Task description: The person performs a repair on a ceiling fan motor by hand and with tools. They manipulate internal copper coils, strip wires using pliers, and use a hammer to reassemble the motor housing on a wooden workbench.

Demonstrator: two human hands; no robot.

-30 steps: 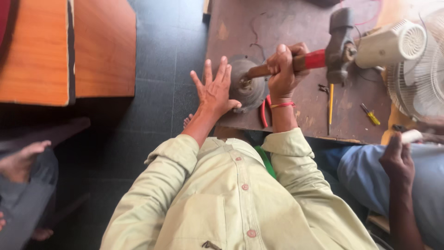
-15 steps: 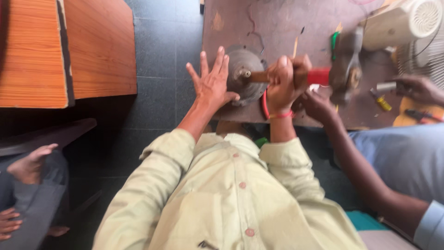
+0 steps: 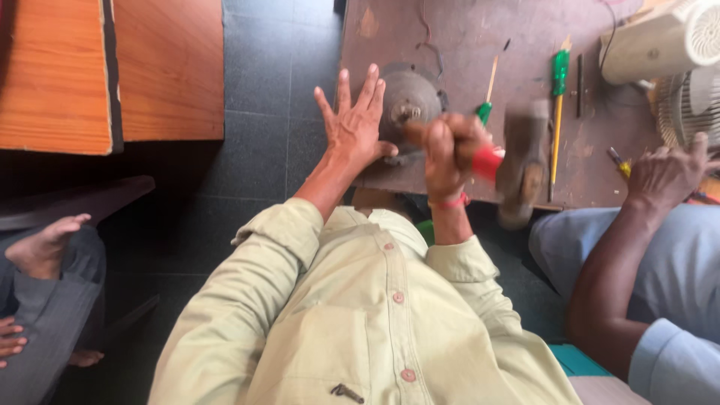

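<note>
My left hand is flat with its fingers spread, and its thumb side rests against a round grey metal motor part at the near edge of a brown work board. My right hand is closed around the red and wooden handle of a hammer, just right of the metal part. The hammer's dark head is blurred and hangs over the board's near edge. Both arms wear pale green shirt sleeves.
A green-handled screwdriver and thin tools lie on the board. A white fan lies at the upper right. Another person's hand rests on the board's right side. An orange wooden table stands left, with someone seated below it.
The hammer has swung down and right, from level above the metal part to the board's near edge. The other person's hand pulled back to the right. My left hand stayed in place.
</note>
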